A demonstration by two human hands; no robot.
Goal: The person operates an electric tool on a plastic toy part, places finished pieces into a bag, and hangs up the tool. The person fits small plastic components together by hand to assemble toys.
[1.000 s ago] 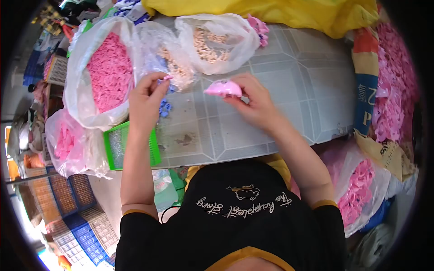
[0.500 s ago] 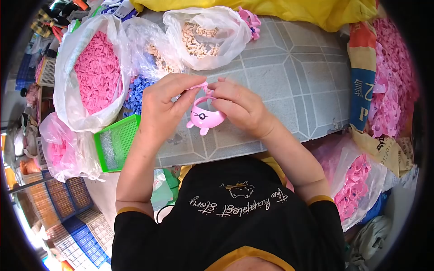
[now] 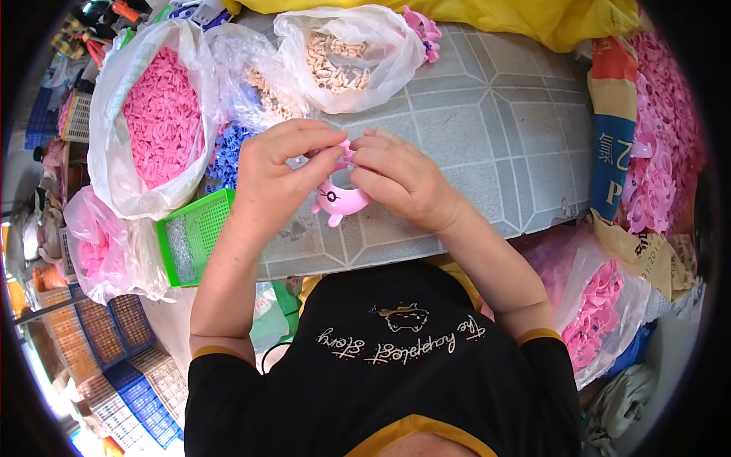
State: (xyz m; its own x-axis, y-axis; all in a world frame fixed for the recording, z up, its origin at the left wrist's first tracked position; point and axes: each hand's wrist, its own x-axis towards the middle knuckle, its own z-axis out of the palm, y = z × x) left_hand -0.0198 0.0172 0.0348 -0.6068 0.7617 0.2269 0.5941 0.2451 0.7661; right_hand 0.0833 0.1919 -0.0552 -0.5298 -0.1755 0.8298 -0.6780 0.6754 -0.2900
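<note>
A pink plastic piece with an animal face hangs over the table, with a printed black eye and small feet-like bumps at its lower edge. My right hand is closed on its right side. Pinched between thumb and forefinger of my left hand is a small pink part at the top of that piece. Both hands' fingertips nearly meet there. The fingers partly cover the join, so I cannot tell whether the two parts are attached.
Left on the table are a bag of small pink parts, blue parts and a green basket. A bag of beige parts stands at the back. Sacks of pink pieces are at right. A yellow cloth lies along the far edge.
The pink animal-face piece has shifted slightly left and tilted, and my right fingers now cover more of it. My left hand stays pinched at the top.
</note>
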